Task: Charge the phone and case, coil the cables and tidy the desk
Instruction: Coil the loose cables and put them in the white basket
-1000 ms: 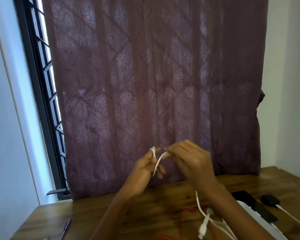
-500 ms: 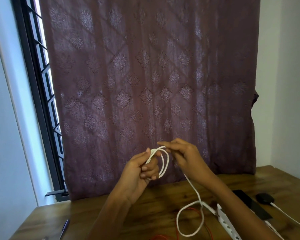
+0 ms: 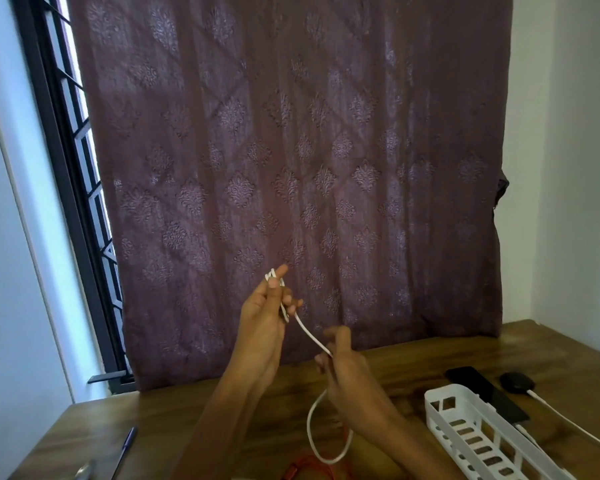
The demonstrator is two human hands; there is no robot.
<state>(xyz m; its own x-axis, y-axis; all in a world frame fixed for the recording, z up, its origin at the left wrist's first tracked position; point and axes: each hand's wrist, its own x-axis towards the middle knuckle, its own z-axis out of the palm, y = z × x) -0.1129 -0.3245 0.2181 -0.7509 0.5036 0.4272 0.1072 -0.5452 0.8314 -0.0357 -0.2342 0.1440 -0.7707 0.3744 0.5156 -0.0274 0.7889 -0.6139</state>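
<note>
A: White cable (image 3: 310, 336), thin and springy, runs from the left hand (image 3: 262, 315) just below the frame's middle, down and right to the right hand (image 3: 345, 367), then sags in a loose loop toward the bottom edge, above the wooden worktop (image 3: 194, 420).

B: How is each grip set?

A: The left grip is clamped on a few finished turns, thumb pinning them against the fingers. The right grip is closed lightly around the running length, low and to the right.

B: So what makes the next turn go well?

A: I'd say letting the cable slide through the right hand, matching the turns already held, and keeping the thumb down so the coil can't spring open. That hanging loop may snag the red cable (image 3: 300, 469) at the bottom edge.

B: And nearby?

A: A white slotted tray (image 3: 478, 434) at lower right, a dark phone (image 3: 482, 389) beyond it.
</note>
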